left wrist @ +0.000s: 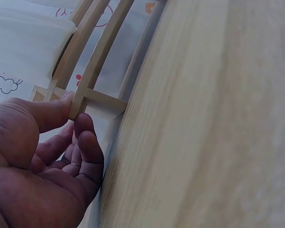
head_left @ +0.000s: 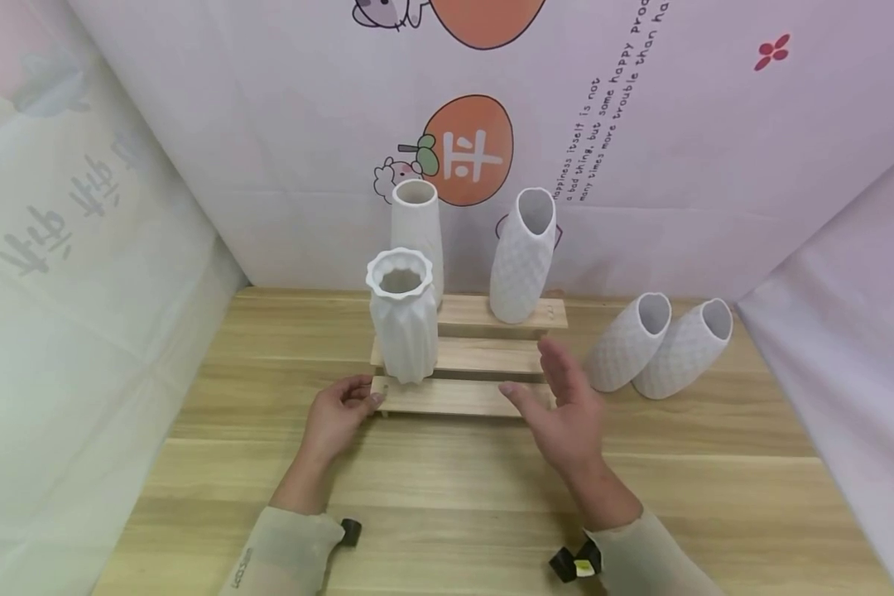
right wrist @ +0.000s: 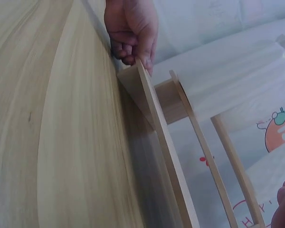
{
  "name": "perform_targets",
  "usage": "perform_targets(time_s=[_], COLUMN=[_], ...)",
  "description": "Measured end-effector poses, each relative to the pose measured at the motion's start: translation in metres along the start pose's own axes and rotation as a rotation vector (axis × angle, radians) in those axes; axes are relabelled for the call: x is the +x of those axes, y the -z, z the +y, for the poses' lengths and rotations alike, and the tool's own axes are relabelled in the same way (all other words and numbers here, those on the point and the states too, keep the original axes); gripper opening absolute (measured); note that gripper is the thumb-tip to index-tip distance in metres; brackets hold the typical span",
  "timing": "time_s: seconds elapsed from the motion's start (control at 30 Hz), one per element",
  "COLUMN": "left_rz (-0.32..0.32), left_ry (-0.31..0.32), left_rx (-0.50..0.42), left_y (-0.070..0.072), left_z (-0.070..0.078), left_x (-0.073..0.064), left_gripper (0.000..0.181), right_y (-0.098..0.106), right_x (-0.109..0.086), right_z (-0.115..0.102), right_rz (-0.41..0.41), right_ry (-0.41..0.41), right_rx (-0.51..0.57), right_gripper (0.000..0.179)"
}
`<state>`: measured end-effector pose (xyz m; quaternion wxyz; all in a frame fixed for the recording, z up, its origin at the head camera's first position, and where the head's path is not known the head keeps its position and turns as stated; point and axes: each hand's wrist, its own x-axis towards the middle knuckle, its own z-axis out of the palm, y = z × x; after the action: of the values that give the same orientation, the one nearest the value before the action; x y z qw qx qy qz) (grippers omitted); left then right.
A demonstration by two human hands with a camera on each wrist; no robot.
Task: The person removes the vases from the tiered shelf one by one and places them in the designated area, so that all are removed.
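Observation:
A slatted wooden rack stands on the table with stepped slats. My left hand pinches the left end of its front slat between thumb and fingers, as the left wrist view shows close up. Over the rack's right end, my right hand holds nothing, thumb and fingers spread apart. On the left of the rack stands a white fluted vase with a scalloped rim. Behind it rises a taller smooth white vase, its lower part partly hidden. A white diamond-textured vase stands on the back slat at the right.
Two more diamond-textured vases, a nearer-left one and a right one, lean to the right on the table, close beside the rack. A printed cloth backdrop hangs behind, with white cloth on both sides.

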<state>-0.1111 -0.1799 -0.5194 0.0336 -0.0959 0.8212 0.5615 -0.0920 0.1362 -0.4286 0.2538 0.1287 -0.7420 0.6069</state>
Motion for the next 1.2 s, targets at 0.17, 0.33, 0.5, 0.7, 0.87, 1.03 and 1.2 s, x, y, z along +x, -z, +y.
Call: perform_targets(time_s=[0.17, 0.33, 0.5, 0.7, 0.87, 1.03, 1.2], left_rz=[0.006, 0.007, 0.012, 0.009, 0.008, -0.002, 0.006], left_ry=[0.008, 0.008, 0.013, 0.017, 0.01, 0.013, 0.019], left_rx=[0.007, 0.012, 0.011, 0.01, 0.014, 0.001, -0.002], left_y=[0.0, 0.0, 0.0, 0.0, 0.0, -0.001, 0.0], left_z=[0.0, -0.001, -0.001, -0.001, 0.0, 0.001, 0.0], left_x=[0.0, 0.001, 0.002, 0.002, 0.002, 0.002, 0.001], left_gripper=[0.043, 0.043, 0.042, 0.043, 0.043, 0.043, 0.043], right_y=[-0.007, -0.013, -0.019, -0.028, -0.039, -0.048, -0.056], right_x=[0.002, 0.003, 0.003, 0.003, 0.005, 0.007, 0.012], right_z=[-0.006, -0.009, 0.007, 0.017, 0.015, 0.009, -0.015], right_rz=[-0.034, -0.062, -0.069, -0.108, -0.136, -0.151, -0.16], right_ry=[-0.008, -0.015, 0.008, -0.011, -0.034, -0.028, -0.033], right_rx=[0.009, 0.023, 0.017, 0.018, 0.023, 0.012, 0.011], right_gripper=[0.072, 0.074, 0.079, 0.082, 0.083, 0.087, 0.087])
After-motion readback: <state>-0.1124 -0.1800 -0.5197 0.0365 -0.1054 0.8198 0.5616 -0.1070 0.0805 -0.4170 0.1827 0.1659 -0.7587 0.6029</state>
